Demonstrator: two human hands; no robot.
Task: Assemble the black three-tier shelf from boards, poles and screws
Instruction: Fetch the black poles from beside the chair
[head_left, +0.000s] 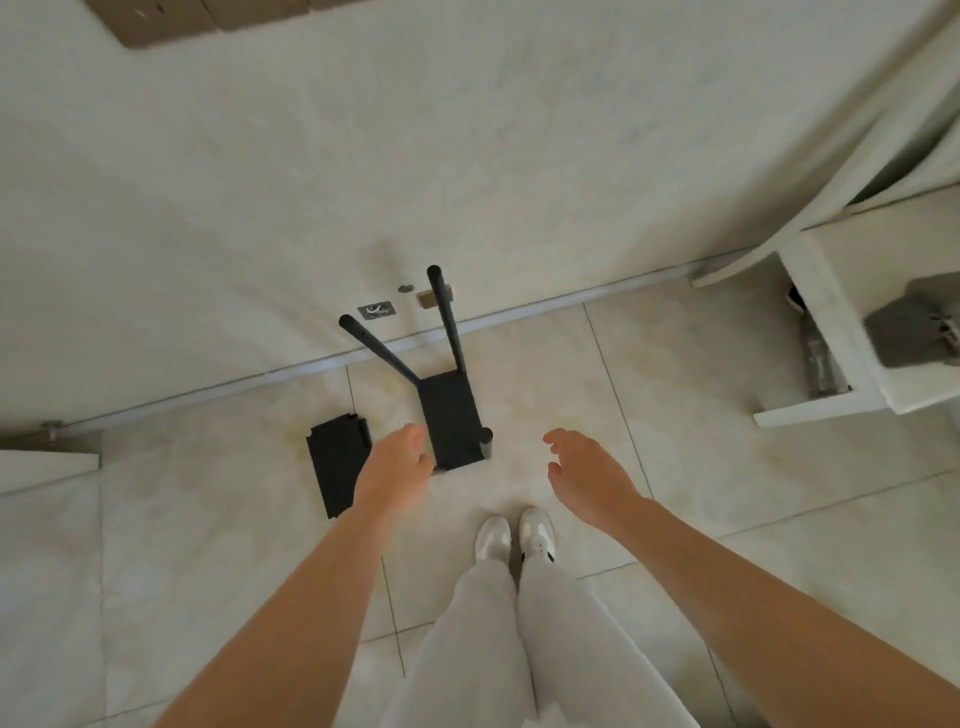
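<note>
Black board (451, 422) with upright poles (447, 317) standing on the tiled floor (675, 415), between both hands. Left hand (397, 465) just beside its near corner, right hand (587, 473) apart; fingers relaxed, loosely spread, holding nothing.

No text seems readable anywhere in this blurred view

Soft, even daylight — faint shadows, whole frame slightly blurred, edges seemingly bowed by wide-angle distortion.

A board with poles (450, 422) stands on the floor (675, 415), loose boards (336, 467) left of it, shoes (514, 535) nearer.
</note>
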